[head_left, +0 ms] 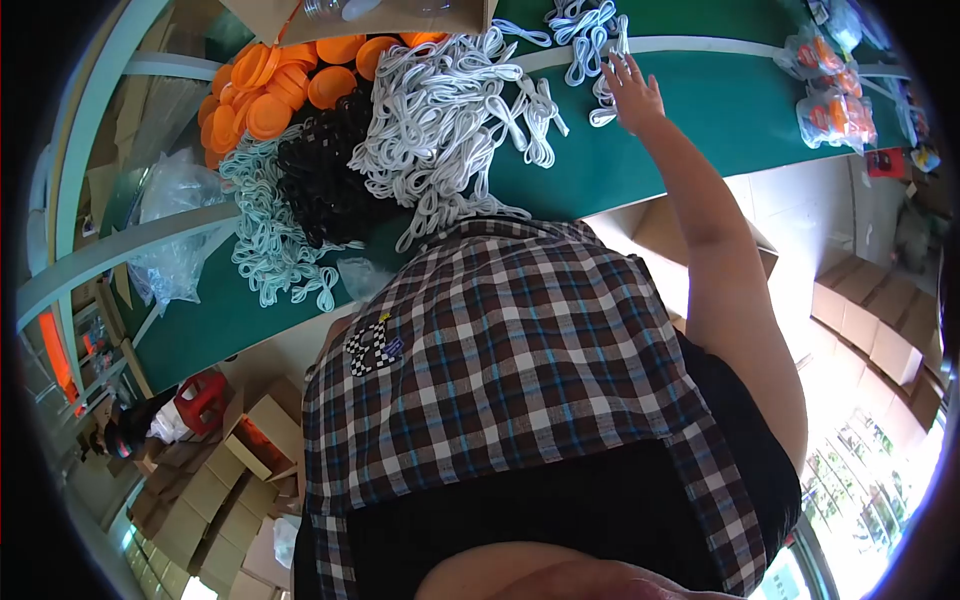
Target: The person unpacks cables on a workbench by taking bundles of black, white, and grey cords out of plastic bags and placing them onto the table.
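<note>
My right hand (636, 97) reaches out over the green tabletop (690, 110) with its fingers spread, and nothing shows in its grip. Beside its fingertips lie several bundled white cables (588, 40), and one bundle is partly behind the hand; whether the fingers touch it I cannot tell. To the left is a large heap of white cables (440, 110), each coiled into a loop. My left hand is not visible; the checked apron (500, 350) covers much of the near side.
Left of the heap lie black cables (325, 165), pale green cables (265, 200) and orange round lids (268, 115). A cardboard box (400, 22) stands at the back. Bagged orange items (835, 115) lie at the far right. Cartons (880, 310) are stacked on the floor.
</note>
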`<action>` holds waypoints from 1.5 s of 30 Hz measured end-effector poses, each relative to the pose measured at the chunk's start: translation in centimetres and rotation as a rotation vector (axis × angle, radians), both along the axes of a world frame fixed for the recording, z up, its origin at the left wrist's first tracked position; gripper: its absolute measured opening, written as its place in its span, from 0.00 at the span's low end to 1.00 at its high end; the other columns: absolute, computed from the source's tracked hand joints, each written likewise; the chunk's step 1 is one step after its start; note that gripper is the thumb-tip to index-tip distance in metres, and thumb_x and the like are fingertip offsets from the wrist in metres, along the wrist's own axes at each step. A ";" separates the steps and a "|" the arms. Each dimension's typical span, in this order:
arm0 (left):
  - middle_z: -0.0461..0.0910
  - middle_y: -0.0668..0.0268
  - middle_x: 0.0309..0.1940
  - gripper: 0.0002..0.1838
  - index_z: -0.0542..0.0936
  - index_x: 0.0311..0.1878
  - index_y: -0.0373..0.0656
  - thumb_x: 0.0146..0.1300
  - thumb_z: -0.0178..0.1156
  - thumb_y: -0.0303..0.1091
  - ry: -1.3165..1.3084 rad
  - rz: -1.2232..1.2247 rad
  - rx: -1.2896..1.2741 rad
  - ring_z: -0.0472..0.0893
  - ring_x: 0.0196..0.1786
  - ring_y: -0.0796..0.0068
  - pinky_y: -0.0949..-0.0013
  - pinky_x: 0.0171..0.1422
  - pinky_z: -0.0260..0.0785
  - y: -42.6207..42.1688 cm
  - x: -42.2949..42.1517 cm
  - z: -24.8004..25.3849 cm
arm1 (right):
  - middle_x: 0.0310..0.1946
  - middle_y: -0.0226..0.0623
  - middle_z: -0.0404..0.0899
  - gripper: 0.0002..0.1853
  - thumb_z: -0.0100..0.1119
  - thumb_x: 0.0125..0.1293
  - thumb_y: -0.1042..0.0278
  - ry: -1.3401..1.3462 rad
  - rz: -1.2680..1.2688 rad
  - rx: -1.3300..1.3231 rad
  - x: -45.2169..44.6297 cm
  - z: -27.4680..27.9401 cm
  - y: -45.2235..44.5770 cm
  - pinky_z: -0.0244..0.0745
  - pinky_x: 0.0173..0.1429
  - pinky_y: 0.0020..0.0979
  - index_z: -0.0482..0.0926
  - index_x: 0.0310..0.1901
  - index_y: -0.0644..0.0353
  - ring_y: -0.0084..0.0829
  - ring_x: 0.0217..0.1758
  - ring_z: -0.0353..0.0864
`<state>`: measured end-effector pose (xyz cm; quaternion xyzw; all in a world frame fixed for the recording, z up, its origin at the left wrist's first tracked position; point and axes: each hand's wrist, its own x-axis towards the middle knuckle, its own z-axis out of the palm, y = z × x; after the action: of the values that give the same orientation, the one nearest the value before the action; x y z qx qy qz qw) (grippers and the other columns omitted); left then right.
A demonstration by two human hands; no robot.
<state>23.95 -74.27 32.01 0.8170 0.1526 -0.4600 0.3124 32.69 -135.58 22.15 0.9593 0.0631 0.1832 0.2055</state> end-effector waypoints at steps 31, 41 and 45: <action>0.84 0.55 0.39 0.18 0.79 0.51 0.38 0.64 0.58 0.40 -0.307 -0.419 -0.114 0.80 0.39 0.57 0.61 0.46 0.72 -8.9 -0.8 -16.7 | 0.41 0.42 0.83 0.15 0.55 0.65 0.61 0.692 -0.240 0.215 4.8 3.5 -4.5 0.71 0.56 0.43 0.74 0.49 0.60 0.44 0.46 0.83; 0.83 0.58 0.45 0.23 0.80 0.56 0.38 0.64 0.57 0.45 -0.430 0.038 -0.374 0.79 0.42 0.65 0.64 0.51 0.71 -18.1 3.3 -12.2 | 0.26 0.47 0.80 0.28 0.55 0.64 0.41 0.386 -0.448 0.971 4.1 -4.5 20.7 0.78 0.43 0.48 0.80 0.39 0.67 0.45 0.33 0.82; 0.81 0.60 0.40 0.24 0.80 0.51 0.37 0.63 0.58 0.50 -0.177 0.000 -0.350 0.77 0.40 0.67 0.67 0.47 0.71 -14.7 3.9 -11.5 | 0.33 0.45 0.82 0.39 0.51 0.60 0.26 0.927 -0.285 0.864 5.4 2.9 14.4 0.79 0.47 0.43 0.80 0.29 0.66 0.39 0.39 0.83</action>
<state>27.87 -88.93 20.49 0.7875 0.0423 -0.4060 0.4617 38.11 -121.15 25.01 0.9342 -0.0621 -0.2700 -0.2249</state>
